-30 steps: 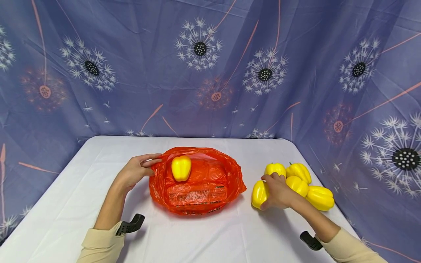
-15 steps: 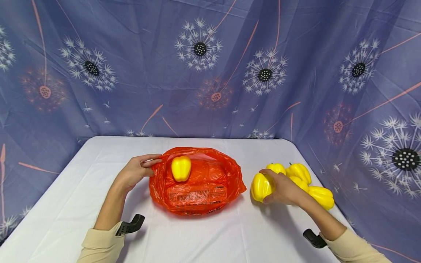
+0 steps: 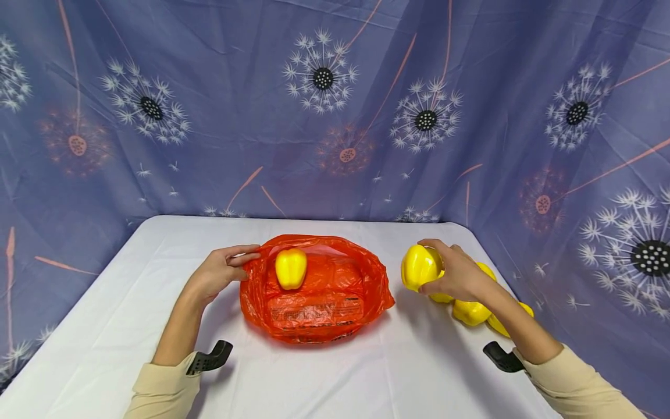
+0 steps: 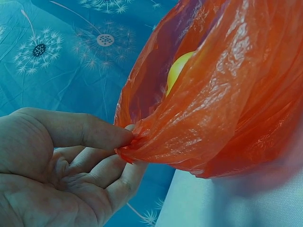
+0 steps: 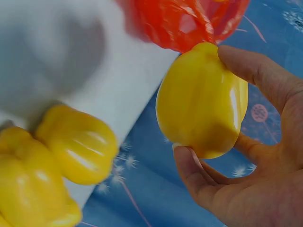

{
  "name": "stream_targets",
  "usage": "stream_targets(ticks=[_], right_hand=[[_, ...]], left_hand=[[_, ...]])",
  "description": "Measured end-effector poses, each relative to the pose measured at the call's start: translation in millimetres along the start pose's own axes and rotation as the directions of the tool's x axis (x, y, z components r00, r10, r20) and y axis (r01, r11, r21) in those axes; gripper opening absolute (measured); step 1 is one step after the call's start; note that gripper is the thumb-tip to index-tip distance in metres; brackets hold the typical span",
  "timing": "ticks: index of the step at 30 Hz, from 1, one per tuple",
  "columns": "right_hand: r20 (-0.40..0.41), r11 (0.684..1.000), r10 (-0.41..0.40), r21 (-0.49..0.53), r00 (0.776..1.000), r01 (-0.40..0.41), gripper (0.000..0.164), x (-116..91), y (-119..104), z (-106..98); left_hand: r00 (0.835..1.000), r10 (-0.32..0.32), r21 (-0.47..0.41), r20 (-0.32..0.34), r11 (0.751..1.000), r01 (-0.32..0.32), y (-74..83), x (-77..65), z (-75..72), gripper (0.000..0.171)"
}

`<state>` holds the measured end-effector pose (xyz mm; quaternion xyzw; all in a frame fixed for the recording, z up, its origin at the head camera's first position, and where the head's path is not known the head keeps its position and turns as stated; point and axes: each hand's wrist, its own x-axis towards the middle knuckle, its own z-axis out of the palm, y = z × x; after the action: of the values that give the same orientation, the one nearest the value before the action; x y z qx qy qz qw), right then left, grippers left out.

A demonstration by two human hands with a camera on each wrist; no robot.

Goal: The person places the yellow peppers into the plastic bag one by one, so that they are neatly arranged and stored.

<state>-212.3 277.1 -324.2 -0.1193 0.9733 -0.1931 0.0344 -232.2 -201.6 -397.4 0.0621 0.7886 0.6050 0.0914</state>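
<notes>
A red plastic bag (image 3: 314, 297) lies with its mouth spread wide, and one yellow bell pepper (image 3: 291, 269) shows inside it. My left hand (image 3: 216, 276) pinches the left edge of the bag between thumb and fingers, as the left wrist view (image 4: 75, 161) shows close up. To the right of the bag, my right hand (image 3: 458, 273) grips another yellow bell pepper (image 3: 419, 267), raised over the table. In the right wrist view, thumb and fingertips press on opposite sides of that held bell pepper (image 5: 201, 101).
Several more yellow bell peppers (image 3: 471, 312) sit behind and below my right hand, partly hidden by it. A white cloth covers the table (image 3: 324, 378). Blue curtains (image 3: 235, 116) with dandelion prints hang behind it and at both sides.
My right hand has lifted a bell pepper off the table beside the other peppers. The left hand keeps its place at the bag's edge.
</notes>
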Motion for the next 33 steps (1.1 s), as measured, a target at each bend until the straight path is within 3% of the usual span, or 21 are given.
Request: stream_targets(ticks=[13,24,33], right_hand=[[-0.009,0.997,-0.081,0.000,0.997,0.081,0.092,22.4,-37.7,-13.2],[0.047,0.986,-0.165,0.022,0.985,0.165,0.090,42.2,-70.4,6.7],[0.145,0.990,-0.141,0.024,0.979,0.139,0.092,53.9,-96.0,26.5]], left_hand=[[1.000,-0.004,0.000,-0.002,1.000,0.004,0.6,0.6,0.7,0.071],[1.000,-0.015,-0.025,-0.005,1.000,0.014,0.9,-0.5,0.3,0.071],[1.000,0.002,-0.036,-0.004,0.999,-0.002,-0.7,0.5,0.9,0.070]])
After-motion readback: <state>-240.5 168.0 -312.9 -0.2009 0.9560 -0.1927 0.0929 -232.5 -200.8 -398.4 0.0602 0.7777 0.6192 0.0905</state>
